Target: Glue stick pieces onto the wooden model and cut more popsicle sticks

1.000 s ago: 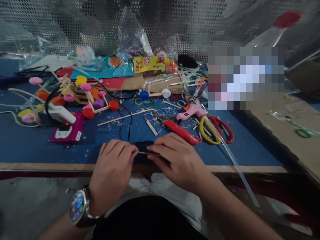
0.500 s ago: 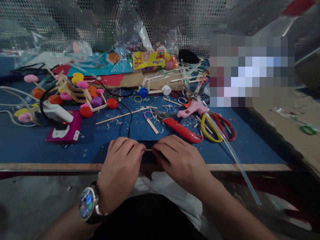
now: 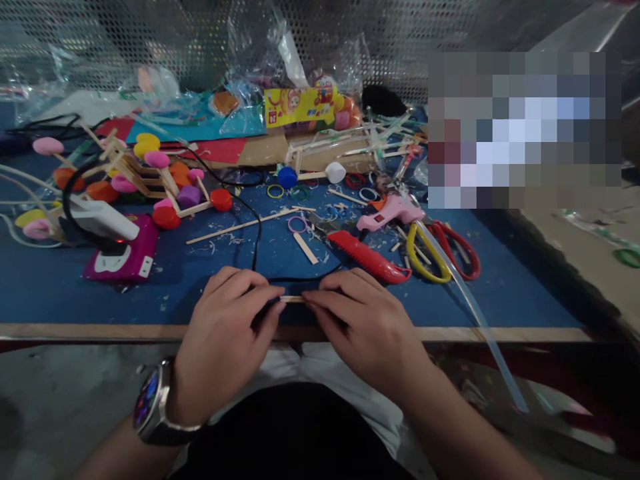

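Note:
A thin wooden stick [image 3: 293, 299] spans the gap between my hands, just above the front of the blue table [image 3: 165, 303]. My left hand [image 3: 233, 327] pinches its left end between thumb and fingers. At the other end my right hand [image 3: 363, 320] is closed on the same stick, its fingertips covering part of it. Beyond my hands lie a flat wooden piece [image 3: 305, 248], a red-handled cutter [image 3: 370, 257] and a pink glue gun [image 3: 390, 212] with a long clear glue stick [image 3: 473, 303].
Scissors with yellow and red handles [image 3: 427, 260] lie at the right. On the left stand a purple power socket [image 3: 123, 260] and a stick frame with coloured caps [image 3: 165, 183]. A black cable [image 3: 257, 243] runs behind my hands. Cardboard [image 3: 555, 260] covers the right side.
My left hand has shifted a little left and turned, so more of the stick shows between my hands. My right hand has barely moved. The view has shifted slightly.

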A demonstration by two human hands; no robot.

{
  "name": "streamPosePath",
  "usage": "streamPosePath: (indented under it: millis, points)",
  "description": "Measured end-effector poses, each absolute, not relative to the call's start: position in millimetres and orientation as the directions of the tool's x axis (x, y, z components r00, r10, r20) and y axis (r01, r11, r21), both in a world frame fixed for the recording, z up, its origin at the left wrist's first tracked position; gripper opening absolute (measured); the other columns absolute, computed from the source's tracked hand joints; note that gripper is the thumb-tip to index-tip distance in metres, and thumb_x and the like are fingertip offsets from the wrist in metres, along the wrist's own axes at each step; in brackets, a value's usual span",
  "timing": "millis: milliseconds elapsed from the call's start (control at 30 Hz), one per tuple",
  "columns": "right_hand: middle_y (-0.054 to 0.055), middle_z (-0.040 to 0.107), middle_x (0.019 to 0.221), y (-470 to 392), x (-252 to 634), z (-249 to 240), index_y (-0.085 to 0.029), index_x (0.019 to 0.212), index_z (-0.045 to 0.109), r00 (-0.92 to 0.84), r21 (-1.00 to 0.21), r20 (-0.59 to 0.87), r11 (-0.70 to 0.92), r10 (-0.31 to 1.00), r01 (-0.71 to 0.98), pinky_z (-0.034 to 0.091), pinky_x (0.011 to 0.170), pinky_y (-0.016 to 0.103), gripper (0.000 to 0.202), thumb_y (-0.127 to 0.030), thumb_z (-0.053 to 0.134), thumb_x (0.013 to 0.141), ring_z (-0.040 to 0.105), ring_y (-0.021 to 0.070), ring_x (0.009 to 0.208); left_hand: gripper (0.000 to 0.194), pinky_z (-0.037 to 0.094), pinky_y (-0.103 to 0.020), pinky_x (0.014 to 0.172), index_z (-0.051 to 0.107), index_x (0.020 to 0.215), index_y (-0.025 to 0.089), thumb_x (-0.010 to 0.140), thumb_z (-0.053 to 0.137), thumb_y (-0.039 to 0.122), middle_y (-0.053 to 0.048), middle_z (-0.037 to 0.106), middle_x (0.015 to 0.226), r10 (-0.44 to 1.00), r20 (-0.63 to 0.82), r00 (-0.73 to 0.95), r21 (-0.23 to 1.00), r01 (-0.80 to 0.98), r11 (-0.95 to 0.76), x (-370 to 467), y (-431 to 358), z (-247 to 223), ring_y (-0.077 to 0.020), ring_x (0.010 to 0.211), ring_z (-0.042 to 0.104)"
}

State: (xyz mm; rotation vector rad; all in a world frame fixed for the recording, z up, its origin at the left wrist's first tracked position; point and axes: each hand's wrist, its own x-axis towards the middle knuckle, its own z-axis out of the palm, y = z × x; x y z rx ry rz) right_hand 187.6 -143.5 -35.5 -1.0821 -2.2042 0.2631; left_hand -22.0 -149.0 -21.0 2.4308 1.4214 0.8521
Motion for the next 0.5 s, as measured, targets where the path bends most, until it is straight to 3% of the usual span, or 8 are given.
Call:
streamPosePath:
  millis: [200, 500]
  points:
    - [0.008, 0.072, 0.090, -142.4, 186.3, -33.0, -0.017, 0.097, 0.076, -0.408, -0.516, 0.438, 0.596, 0.801, 0.615, 0.055, 0.070, 0.036, 0.018, -0.011, 0.060, 0.096, 0.063, 0.0191, 0.079, 0.010, 0.050, -0.040, 0.077, 0.075, 0.095, 0.017, 0.093, 0.066, 0.015, -0.004, 0.070, 0.088, 0.858, 0.389, 0.335, 0.431, 0.757, -0.491, -27.0, -153.3, -21.1, -0.0206, 0.087, 0.060]
    - [0.007, 0.071, 0.088, -140.9, 186.2, -32.4, -0.018, 0.094, 0.075, -0.402, -0.523, 0.441, 0.593, 0.803, 0.612, 0.055, 0.069, 0.033, 0.017, -0.011, 0.060, 0.095, 0.065, 0.0183, 0.078, 0.012, 0.049, -0.043, 0.074, 0.077, 0.094, 0.020, 0.092, 0.066, 0.016, -0.004, 0.072, 0.088, 0.865, 0.382, 0.325, 0.424, 0.770, -0.476, -23.9, -156.8, -23.3, -0.0220, 0.085, 0.059]
